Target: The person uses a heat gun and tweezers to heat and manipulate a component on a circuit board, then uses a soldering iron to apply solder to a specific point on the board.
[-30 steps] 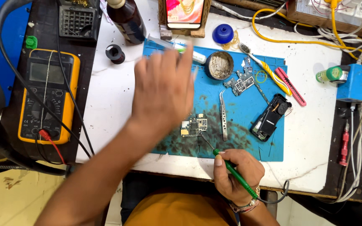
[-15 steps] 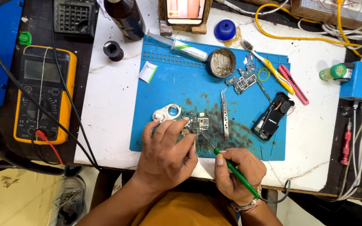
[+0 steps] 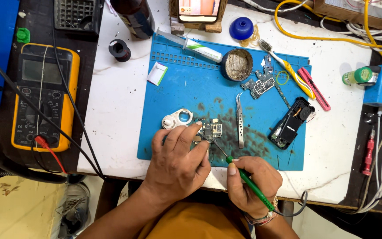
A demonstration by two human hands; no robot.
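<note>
On the blue mat (image 3: 177, 93) at lower centre, the left hand (image 3: 177, 163) pinches the small circuit board (image 3: 212, 131) flat while the right hand (image 3: 253, 183) grips the green soldering iron (image 3: 248, 183), whose hot tip could, I judge, slip and burn those fingers

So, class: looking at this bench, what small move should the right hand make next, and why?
Probably ease the green-handled soldering iron tip down onto the small circuit board. The left hand pins the board's edge on the blue mat, and the right hand has the tip at the board.
</note>
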